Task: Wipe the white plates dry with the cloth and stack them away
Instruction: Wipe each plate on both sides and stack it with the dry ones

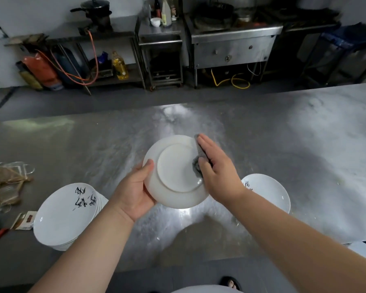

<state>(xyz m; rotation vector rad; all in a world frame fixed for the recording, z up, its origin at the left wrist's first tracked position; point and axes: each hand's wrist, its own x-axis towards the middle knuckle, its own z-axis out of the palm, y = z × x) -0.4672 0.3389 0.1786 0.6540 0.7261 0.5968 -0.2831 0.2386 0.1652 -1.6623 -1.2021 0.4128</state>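
My left hand (135, 191) grips the left rim of a white plate (173, 172), held above the steel table with its underside facing me. With straight fingers my right hand (218, 172) presses a grey cloth (199, 163) against the plate's right side. A stack of white plates (66, 216) with black brush writing stands at the lower left. Another white plate (266, 191) lies at the right, partly hidden by my right forearm.
The steel table (304, 155) stretches wide ahead and to the right. Plastic wrapping and straw ties (6, 182) lie at its left edge, with small packets (23, 220) nearer me. Beyond an aisle stand steel shelves, a stove unit (232, 47), an oil bottle (119, 65) and hoses.
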